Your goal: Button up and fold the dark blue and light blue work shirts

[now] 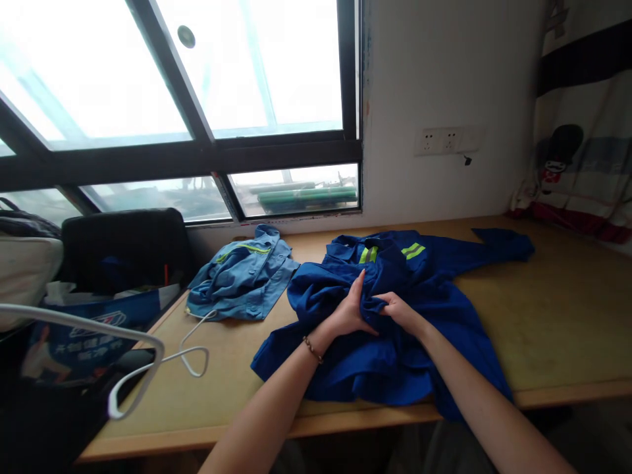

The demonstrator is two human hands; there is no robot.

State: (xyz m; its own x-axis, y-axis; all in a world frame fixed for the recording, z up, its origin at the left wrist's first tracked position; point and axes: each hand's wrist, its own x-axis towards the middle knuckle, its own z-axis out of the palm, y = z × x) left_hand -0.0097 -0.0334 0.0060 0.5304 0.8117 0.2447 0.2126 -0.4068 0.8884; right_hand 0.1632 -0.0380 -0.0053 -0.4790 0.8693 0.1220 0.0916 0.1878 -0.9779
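Observation:
A dark blue work jacket (444, 309) with yellow-green and grey reflective strips lies rumpled on the table, one sleeve stretched out to the right. My left hand (345, 315), with a beaded bracelet at the wrist, rests against its bunched cloth, thumb and fingers spread apart; some of the fingers are hidden by folds. Close beside it, my right hand (401, 313) pinches a fold of the same jacket. To the left lies a lighter blue work shirt (241, 276) with a yellow-green stripe, loosely folded, apart from both hands.
The wooden table (543, 329) stands below a window (291, 151) and a wall with power sockets (439, 139). A white bent hanger-like rod (158, 349) juts in from the left. A dark chair back (126, 243), a blue printed bag (83, 336) and a curtain (587, 145) flank the table.

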